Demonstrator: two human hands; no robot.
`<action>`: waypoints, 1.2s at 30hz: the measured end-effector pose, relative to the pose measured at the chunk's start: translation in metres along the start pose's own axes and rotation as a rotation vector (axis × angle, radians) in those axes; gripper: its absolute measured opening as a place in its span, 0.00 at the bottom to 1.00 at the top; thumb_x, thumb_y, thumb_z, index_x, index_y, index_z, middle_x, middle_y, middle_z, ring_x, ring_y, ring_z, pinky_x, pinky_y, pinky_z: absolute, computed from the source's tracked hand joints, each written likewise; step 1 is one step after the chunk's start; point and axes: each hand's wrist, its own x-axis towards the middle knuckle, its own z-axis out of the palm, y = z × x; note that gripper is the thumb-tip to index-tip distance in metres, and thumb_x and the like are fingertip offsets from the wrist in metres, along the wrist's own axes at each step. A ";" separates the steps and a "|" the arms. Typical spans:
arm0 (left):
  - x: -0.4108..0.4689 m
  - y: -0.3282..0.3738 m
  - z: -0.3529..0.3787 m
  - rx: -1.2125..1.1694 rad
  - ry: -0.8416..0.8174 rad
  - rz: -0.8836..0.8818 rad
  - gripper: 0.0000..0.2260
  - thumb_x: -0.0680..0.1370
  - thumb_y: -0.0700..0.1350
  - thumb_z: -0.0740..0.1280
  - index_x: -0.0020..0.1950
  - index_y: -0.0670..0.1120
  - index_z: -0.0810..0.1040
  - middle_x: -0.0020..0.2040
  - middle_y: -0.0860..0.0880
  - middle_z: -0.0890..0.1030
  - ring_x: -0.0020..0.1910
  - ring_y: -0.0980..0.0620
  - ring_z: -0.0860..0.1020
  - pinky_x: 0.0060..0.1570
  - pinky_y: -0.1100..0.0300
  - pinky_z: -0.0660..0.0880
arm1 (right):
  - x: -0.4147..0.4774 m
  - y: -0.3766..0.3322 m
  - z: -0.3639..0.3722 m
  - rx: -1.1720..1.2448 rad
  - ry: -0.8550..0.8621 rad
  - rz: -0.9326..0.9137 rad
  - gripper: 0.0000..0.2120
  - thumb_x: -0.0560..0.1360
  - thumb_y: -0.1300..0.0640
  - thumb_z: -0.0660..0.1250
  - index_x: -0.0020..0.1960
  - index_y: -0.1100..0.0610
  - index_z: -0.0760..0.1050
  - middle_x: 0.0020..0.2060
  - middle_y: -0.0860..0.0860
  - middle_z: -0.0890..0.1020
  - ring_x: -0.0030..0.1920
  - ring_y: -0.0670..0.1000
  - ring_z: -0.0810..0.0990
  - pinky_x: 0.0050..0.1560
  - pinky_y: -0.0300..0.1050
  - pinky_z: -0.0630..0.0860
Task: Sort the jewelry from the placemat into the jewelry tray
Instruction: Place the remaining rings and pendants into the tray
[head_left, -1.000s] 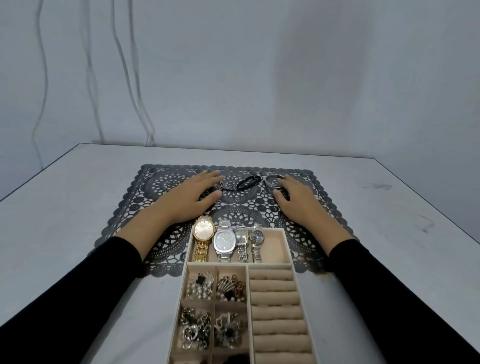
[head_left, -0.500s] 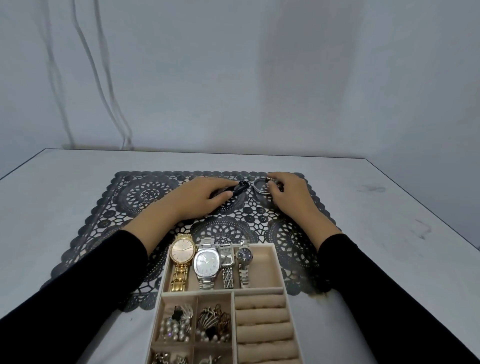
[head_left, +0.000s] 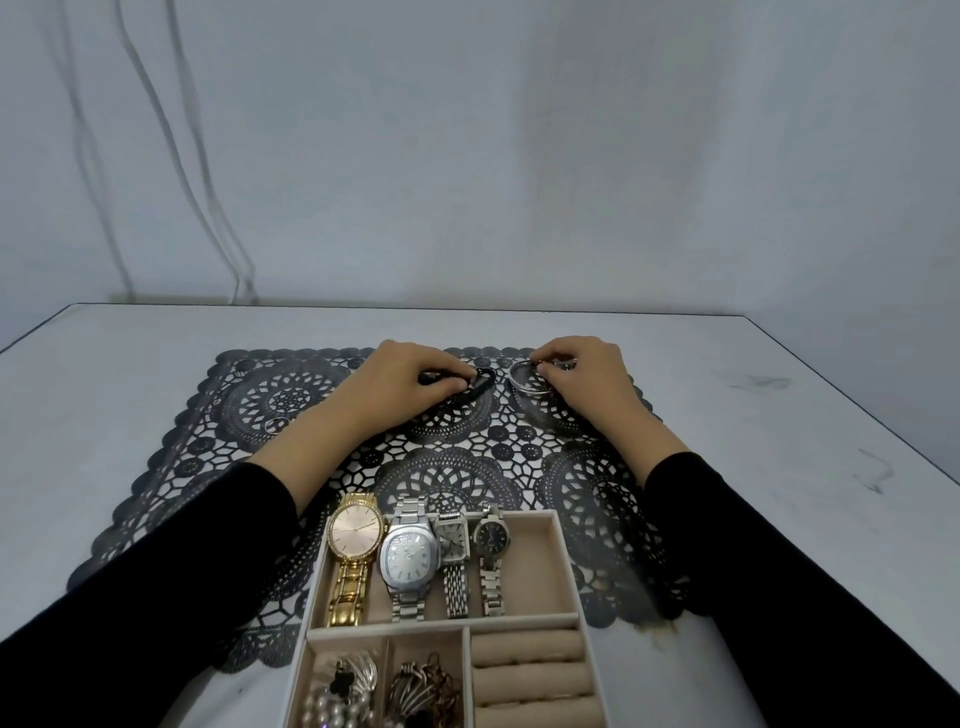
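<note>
At the far edge of the black lace placemat my left hand pinches a black bracelet between thumb and fingers. My right hand pinches a silver bangle lying beside it on the mat. A small silver ring lies on the mat's left part, next to my left forearm. The beige jewelry tray stands at the near edge, with several watches side by side in its top compartment.
Lower tray compartments hold pearl and metal earrings and beige ring rolls. The white table extends on both sides of the mat. A grey wall with hanging cables stands behind the table.
Both hands went from lying flat near the pieces to curling their fingers onto them: left on the black bracelet, right on the silver bangle. The camera view tilted upward.
</note>
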 end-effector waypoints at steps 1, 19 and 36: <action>0.000 0.000 0.000 -0.010 0.008 -0.005 0.09 0.77 0.48 0.71 0.57 0.56 0.83 0.54 0.57 0.84 0.54 0.62 0.78 0.52 0.76 0.67 | 0.001 -0.001 0.000 0.004 -0.004 -0.001 0.08 0.75 0.61 0.68 0.51 0.56 0.84 0.49 0.48 0.84 0.48 0.43 0.75 0.52 0.35 0.68; -0.008 0.010 -0.002 -0.168 0.095 -0.035 0.07 0.74 0.44 0.74 0.51 0.53 0.85 0.43 0.62 0.82 0.46 0.68 0.80 0.44 0.78 0.70 | -0.001 0.000 -0.005 -0.025 -0.042 -0.028 0.05 0.74 0.62 0.69 0.49 0.57 0.81 0.47 0.50 0.79 0.47 0.47 0.75 0.49 0.37 0.68; -0.053 0.026 -0.022 -0.291 0.300 -0.076 0.07 0.76 0.40 0.72 0.49 0.51 0.85 0.45 0.58 0.83 0.45 0.66 0.81 0.40 0.76 0.73 | -0.036 -0.018 -0.029 0.284 0.107 0.015 0.05 0.69 0.60 0.75 0.45 0.54 0.83 0.38 0.46 0.84 0.39 0.42 0.81 0.42 0.25 0.74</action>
